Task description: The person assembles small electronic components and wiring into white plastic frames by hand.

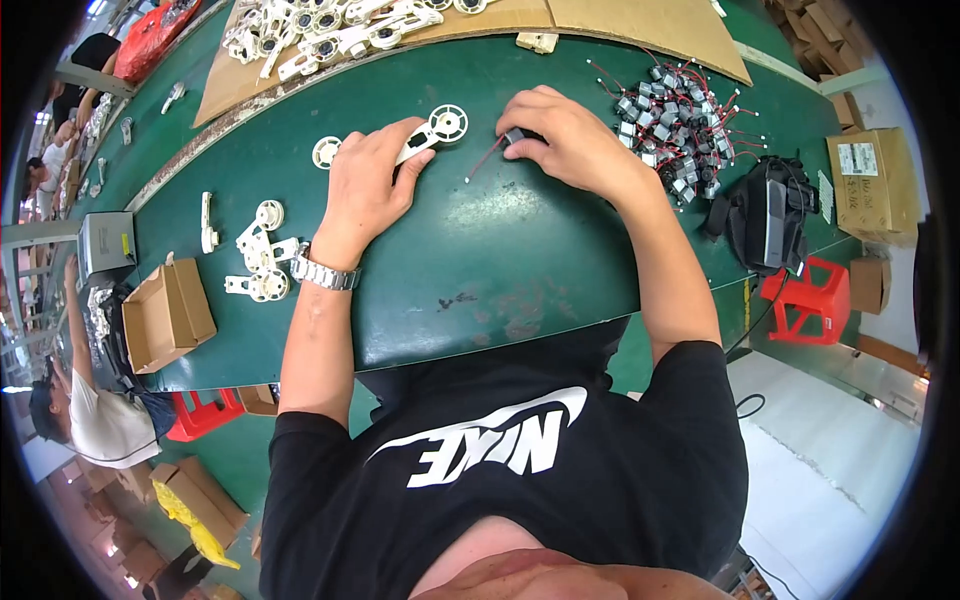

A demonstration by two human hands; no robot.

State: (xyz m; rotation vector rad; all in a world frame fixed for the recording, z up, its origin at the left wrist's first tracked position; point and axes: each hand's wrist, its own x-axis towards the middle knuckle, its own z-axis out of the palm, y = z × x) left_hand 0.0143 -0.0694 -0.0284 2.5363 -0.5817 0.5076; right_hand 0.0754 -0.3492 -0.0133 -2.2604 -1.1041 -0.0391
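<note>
My left hand (374,178) is closed around a cream plastic housing (447,124) with a round spoked end; another round end (326,152) shows on the hand's far left side. In my right hand (560,140), thumb and fingers pinch a small dark motor (514,137) with a thin red wire trailing from it. The two hands are apart above the green table (480,240). A pile of similar small motors (680,125) with red wires lies to the right of my right hand. Several loose cream plastic housings (265,255) rest left of my left wrist.
Many cream parts (340,30) are heaped on cardboard at the far side. A black bag (765,215) sits at the table's right edge, near a red stool (812,300). An open cardboard box (168,318) stands at the left. Other people (100,410) are beyond the left side.
</note>
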